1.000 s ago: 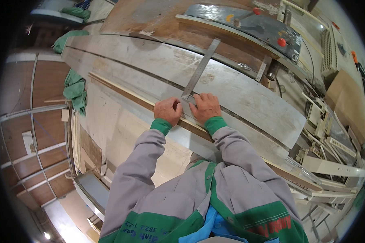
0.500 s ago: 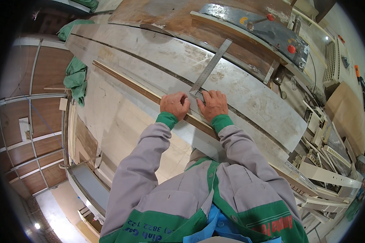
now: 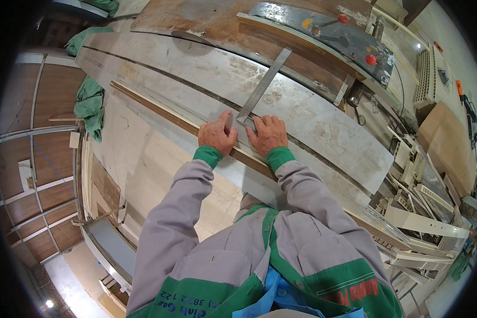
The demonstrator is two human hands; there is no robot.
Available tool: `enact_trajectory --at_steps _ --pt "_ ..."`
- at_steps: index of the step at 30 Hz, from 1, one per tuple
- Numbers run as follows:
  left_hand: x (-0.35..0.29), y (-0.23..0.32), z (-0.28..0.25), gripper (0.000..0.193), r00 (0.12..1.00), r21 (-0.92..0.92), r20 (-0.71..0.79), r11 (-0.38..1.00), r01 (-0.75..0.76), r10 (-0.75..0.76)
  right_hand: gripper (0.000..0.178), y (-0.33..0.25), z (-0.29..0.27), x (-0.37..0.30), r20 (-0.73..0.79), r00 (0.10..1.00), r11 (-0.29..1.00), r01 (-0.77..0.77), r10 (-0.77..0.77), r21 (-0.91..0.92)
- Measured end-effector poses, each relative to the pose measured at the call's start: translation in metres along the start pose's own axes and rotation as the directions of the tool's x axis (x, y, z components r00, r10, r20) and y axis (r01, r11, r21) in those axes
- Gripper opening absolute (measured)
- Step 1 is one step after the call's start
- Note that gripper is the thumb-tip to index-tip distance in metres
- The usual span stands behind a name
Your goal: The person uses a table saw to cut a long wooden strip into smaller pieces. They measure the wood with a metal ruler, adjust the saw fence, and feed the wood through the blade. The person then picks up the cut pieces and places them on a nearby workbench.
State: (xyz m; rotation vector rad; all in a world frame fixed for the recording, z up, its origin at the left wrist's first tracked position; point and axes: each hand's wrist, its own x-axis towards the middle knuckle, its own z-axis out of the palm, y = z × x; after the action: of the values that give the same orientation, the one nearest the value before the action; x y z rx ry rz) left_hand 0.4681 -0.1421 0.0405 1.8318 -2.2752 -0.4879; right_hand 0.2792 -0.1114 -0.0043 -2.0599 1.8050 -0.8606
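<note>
A steel square [image 3: 264, 87] lies on the grey metal machine table [image 3: 312, 127], its long ruler blade pointing away from me. My right hand [image 3: 270, 135] is closed at its near corner, the short arm running between thumb and fingertips. Just to the left, my left hand [image 3: 216, 139] rests over a long narrow wooden strip [image 3: 164, 112] on the table's near side. Its index finger is raised and stands apart from the thumb, and I see nothing held there. The strip runs beneath both wrists, partly covered by them.
A wooden fence board [image 3: 302, 42] lies beyond the square, beside a dark panel with red knobs [image 3: 371, 59]. A rounded metal disc [image 3: 192, 38] shows at the table's far edge. Wood offcuts [image 3: 408, 180] pile up at the right. Green cloth [image 3: 90, 106] hangs at the left.
My left hand's fingers have uncurled, with the index finger now raised. The right hand stays at the square's corner. The whole view has shifted slightly, so the scene sits further left.
</note>
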Motion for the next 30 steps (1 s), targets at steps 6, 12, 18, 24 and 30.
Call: enact_trajectory --at_steps 6,12,18,24,30 --pt "0.0014 0.0004 -0.0009 0.044 0.999 0.039 0.011 0.998 -0.053 0.052 0.033 -0.0003 -0.0018 0.0002 0.012 1.0 1.0 -0.002 0.001 0.001" --pt "0.0011 -0.0006 0.0008 0.044 0.999 0.043 0.008 0.998 -0.046 0.046 0.035 0.0001 -0.0013 0.0005 0.017 1.0 1.0 -0.006 0.006 0.004" --pt "-0.0006 0.0013 -0.0009 0.042 0.998 -0.003 -0.019 0.999 -0.053 0.053 0.035 0.0002 0.0002 -0.0006 -0.018 1.0 1.0 0.006 -0.006 0.013" --pt "-0.0003 0.0008 -0.0019 0.039 0.995 -0.013 -0.065 0.996 -0.083 0.082 0.035 0.0014 0.0042 -0.0008 -0.045 0.999 1.0 0.015 -0.014 0.011" --pt "-0.0023 0.0009 -0.0035 0.039 0.998 -0.009 -0.044 0.998 -0.054 0.054 0.035 0.0004 0.005 -0.0004 -0.037 0.999 1.0 0.02 -0.021 -0.023"
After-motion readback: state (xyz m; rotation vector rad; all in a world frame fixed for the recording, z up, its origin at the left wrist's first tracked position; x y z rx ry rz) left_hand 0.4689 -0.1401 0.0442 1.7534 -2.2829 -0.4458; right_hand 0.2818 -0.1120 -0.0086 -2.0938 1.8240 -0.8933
